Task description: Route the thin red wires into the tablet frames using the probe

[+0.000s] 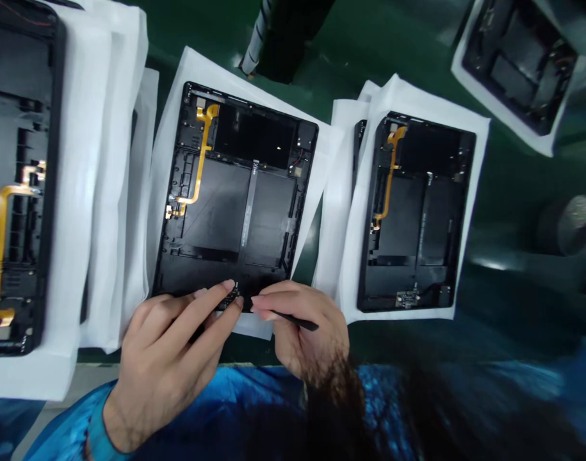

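A black tablet back housing lies on a white foam sheet in front of me, with a gold-coloured flex cable along its left side and a grey ribbon cable down its middle. My left hand reaches over the housing's near edge. Its fingertips press on either side of a small circuit board. My right hand pinches a slim black tool just right of that board. The tool's working tip is hidden by the fingers, so its exact kind is unclear.
To the right, a similar housing rests on white foam sheets. Another housing is at far left beside stacked foam, and one more lies top right. A dark round object is at the right.
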The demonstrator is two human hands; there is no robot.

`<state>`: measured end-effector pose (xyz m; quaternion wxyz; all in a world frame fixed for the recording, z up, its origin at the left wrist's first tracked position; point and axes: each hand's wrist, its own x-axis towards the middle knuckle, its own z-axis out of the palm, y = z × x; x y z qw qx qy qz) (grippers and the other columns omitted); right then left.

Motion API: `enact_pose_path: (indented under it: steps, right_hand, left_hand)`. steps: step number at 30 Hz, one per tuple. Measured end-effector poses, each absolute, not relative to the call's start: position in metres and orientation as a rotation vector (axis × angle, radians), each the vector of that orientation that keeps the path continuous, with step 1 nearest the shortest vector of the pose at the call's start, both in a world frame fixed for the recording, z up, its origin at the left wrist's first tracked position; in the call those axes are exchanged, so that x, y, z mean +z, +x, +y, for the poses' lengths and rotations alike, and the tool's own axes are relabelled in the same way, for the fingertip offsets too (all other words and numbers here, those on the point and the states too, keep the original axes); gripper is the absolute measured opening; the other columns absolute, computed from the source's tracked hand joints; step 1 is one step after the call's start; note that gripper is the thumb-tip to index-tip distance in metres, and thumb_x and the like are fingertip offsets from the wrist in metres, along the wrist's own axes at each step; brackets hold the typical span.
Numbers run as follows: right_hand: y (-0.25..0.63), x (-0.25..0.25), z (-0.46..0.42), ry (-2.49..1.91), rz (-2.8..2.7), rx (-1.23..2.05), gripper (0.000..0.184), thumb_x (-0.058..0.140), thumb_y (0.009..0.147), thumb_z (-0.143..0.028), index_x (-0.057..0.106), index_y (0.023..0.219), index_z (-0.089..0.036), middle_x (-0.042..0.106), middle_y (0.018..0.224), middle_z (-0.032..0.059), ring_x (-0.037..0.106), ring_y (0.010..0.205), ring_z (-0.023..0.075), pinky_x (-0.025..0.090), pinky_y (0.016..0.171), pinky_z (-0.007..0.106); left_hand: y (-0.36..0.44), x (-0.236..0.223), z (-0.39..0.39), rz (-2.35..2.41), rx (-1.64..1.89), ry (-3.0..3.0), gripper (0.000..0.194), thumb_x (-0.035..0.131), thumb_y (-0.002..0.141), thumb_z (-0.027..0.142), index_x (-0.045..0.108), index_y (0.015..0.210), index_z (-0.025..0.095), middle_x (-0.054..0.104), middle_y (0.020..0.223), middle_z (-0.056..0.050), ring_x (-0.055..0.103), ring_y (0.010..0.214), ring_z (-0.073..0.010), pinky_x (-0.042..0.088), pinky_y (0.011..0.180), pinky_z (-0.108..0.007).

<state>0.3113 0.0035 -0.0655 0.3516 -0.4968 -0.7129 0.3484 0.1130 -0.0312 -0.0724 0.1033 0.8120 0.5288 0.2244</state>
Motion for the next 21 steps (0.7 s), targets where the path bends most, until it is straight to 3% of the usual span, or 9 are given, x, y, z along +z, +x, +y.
enact_pose_path:
  steps: [5, 21]
  right_hand:
    - [0.3091, -0.0668, 0.0013, -1.321, -1.762, 0.905, 0.018, 0.059, 0.094, -0.008, 0.069, 0.102, -0.020, 0.078, 0.082, -0.0005, 0.077, 0.076, 0.0115, 0.064, 0.070, 0.021]
    - [0.3119, -0.0642, 0.0009, -1.321, -1.870, 0.875, 0.018, 0.060, 0.094, -0.009, 0.070, 0.103, -0.021, 0.079, 0.083, -0.0001, 0.077, 0.076, 0.0137, 0.063, 0.067, 0.024]
  left_hand:
    - [0.1148, -0.0698, -0.0294, 1.583, 0.695, 2.410, 0.027, 0.054, 0.103, 0.013, 0.066, 0.125, 0.023, 0.056, 0.136, 0.005, 0.058, 0.099, -0.0131, 0.044, 0.095, -0.033]
    - [0.1201, -0.0644, -0.0259, 1.618, 0.658, 2.468, 0.020, 0.058, 0.101, 0.013, 0.067, 0.115, 0.023, 0.054, 0.139, 0.007, 0.055, 0.093, -0.0156, 0.039, 0.085, -0.034]
